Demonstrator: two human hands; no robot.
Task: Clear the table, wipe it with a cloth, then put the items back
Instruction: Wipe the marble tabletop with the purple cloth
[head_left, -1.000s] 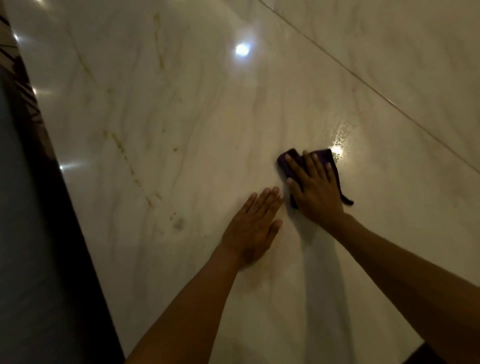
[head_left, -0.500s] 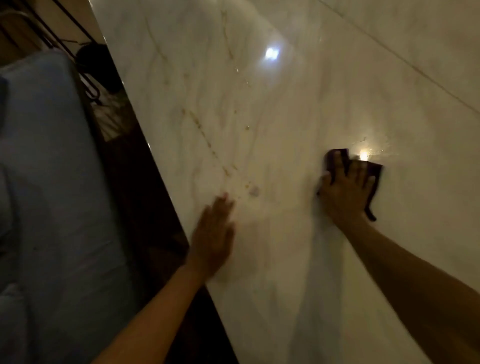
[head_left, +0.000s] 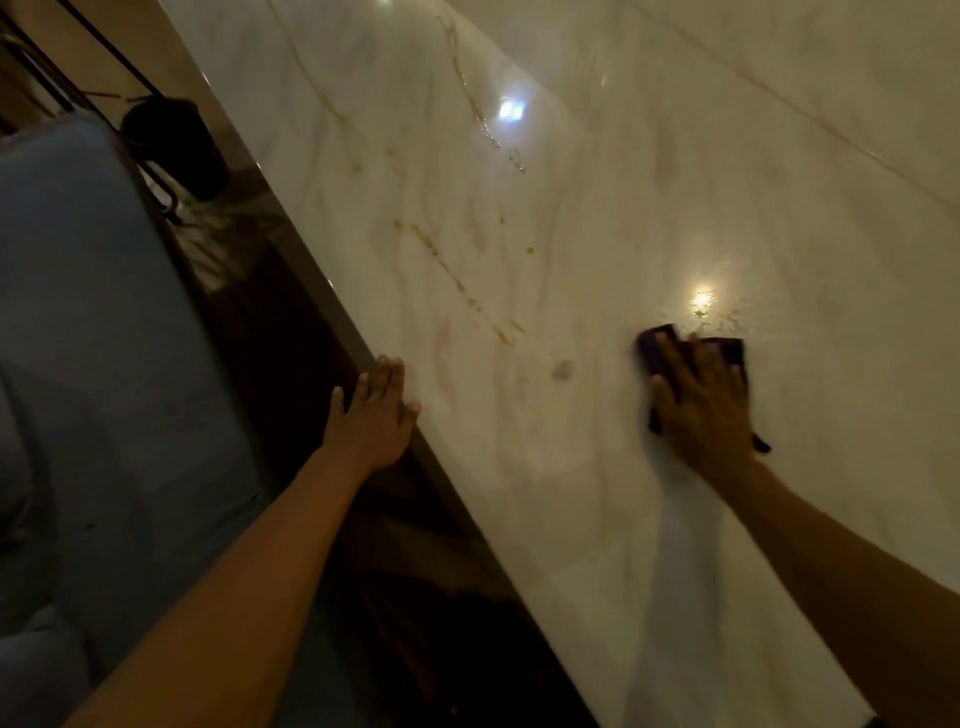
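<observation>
A glossy pale marble table (head_left: 519, 218) with brown veins fills most of the head view. A small dark purple cloth (head_left: 730, 351) lies flat on it at the right. My right hand (head_left: 698, 405) presses down on the cloth with straight, spread fingers, and covers most of it. My left hand (head_left: 376, 410) rests flat at the table's left edge, fingers straight, holding nothing. A small dull smudge (head_left: 562, 370) sits on the marble between the two hands.
A blue-grey upholstered seat (head_left: 93, 364) stands left of the table, across a dark gap of floor. A dark round object (head_left: 176, 145) and thin black metal bars (head_left: 78, 98) are at the upper left. Lamp glare (head_left: 702, 300) shines just beyond the cloth.
My left hand has slid left from the middle of the marble to the table's edge. My right hand and the cloth have shifted right. The view swung so the seat shows.
</observation>
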